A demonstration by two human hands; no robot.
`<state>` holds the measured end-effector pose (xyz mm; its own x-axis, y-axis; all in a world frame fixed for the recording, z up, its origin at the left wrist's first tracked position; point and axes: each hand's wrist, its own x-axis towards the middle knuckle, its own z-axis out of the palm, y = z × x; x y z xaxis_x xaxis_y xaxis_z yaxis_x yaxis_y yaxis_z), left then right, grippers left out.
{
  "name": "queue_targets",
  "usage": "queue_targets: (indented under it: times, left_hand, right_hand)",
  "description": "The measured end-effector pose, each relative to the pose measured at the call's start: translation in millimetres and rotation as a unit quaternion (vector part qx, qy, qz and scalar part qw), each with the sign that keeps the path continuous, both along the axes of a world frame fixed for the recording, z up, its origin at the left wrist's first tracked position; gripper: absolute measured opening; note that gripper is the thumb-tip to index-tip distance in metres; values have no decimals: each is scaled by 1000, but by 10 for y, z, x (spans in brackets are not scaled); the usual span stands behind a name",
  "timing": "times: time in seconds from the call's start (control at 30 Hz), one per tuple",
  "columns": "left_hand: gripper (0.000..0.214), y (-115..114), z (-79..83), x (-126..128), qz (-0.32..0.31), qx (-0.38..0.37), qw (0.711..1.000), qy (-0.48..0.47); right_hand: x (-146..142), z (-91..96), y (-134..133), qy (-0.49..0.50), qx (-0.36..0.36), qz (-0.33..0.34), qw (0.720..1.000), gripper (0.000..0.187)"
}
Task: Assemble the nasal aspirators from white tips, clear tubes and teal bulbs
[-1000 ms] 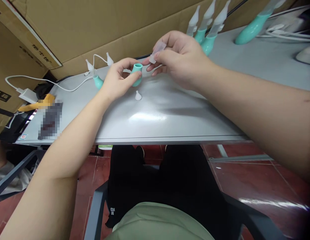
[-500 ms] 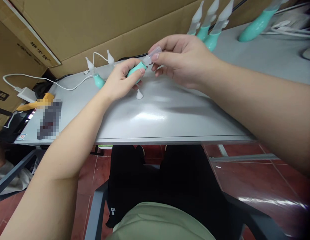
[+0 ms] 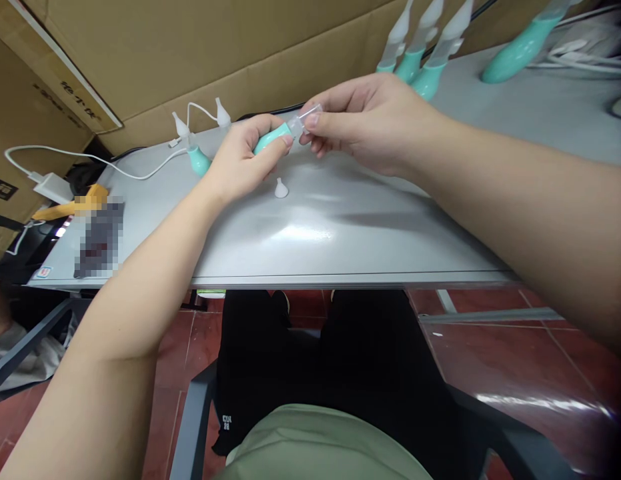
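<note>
My left hand (image 3: 247, 150) is closed round a mint-green nasal aspirator body (image 3: 271, 138), its end pointing right. Between the thumb and fingers of my right hand (image 3: 360, 123) is a clear plastic tube (image 3: 310, 116), which meets the open end of the green body. Whether the two parts are fully joined I cannot tell. Just below my left fingers a small white cone-shaped tip (image 3: 281, 189) stands on the grey table (image 3: 300, 253).
Several assembled aspirators (image 3: 430, 73) stand behind my right hand, and another aspirator (image 3: 520, 50) is farther right. At left are a cabled aspirator (image 3: 197, 160), a white adapter (image 3: 54, 188), a yellow tool (image 3: 93, 200) and a blurred dark object (image 3: 100, 240). A cardboard wall (image 3: 190, 53) runs behind.
The clear tube has come into line with the green body and now meets its end. The green body has tilted flatter, and my right hand has shifted slightly.
</note>
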<state>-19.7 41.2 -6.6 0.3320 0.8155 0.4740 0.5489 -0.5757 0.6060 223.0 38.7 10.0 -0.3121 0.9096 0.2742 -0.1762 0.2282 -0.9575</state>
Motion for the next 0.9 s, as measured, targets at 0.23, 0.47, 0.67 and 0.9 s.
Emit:
queue_targets:
  times: [0.23,0.47,0.67,0.9]
  left_hand:
    - [16,37,-45,-4,-7,54,998,15]
    - [12,54,-34,-45,14,109,990,90]
    - [11,78,-18,-86,12,126,983,132]
    - [20,66,30,-186,-1,125,978,166]
  right_hand:
    - [8,33,-33,-87,52,-35,994,56]
    - [53,50,-18,-156,92,-34,983,52]
    - [126,-15,76,-228,162,-37,959,39]
    - [144,-101,134,-255,228,-37,939,31]
